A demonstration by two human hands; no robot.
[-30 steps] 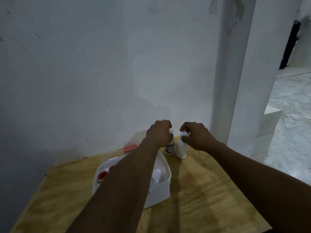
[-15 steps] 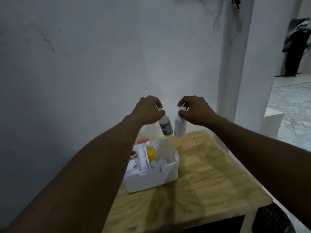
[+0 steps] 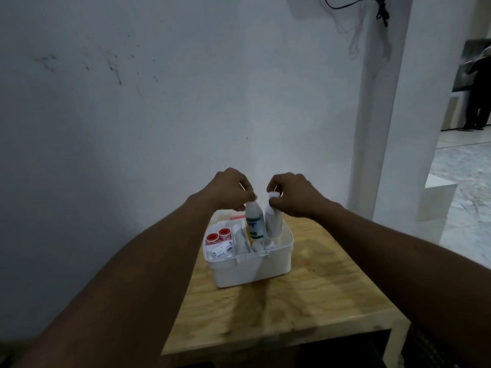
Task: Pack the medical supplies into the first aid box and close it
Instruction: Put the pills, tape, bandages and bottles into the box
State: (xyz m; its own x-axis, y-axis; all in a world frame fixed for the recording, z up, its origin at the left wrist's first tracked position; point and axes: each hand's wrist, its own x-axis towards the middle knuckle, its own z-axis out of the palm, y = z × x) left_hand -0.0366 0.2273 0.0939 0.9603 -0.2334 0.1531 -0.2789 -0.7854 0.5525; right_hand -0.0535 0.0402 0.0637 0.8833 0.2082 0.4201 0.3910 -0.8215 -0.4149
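Note:
A white first aid box [image 3: 252, 269] stands open on the wooden table [image 3: 305, 309]. My left hand [image 3: 228, 188] grips the cap of a white bottle with a green label [image 3: 254, 221]. My right hand [image 3: 293, 193] holds a plain white bottle [image 3: 273, 221] by its top. Both bottles hang upright side by side, their lower ends inside the box's right part. Two red-capped rolls [image 3: 218, 235], white packets [image 3: 221, 252] and a wrapped white bandage [image 3: 240, 241] lie in the box's left compartments. The translucent lid [image 3: 225, 216] stands open behind.
The table sits in a corner against a grey wall [image 3: 132, 128], with a white pillar [image 3: 385, 115] to the right. A white block [image 3: 435, 205] stands on the marble floor beyond. A person in dark clothes [image 3: 478, 96] stands far right. Black cables [image 3: 380, 9] hang above.
Both hands lifted the two bottles off the table behind the box and have lowered them over and into the box's right part. The view has shifted back.

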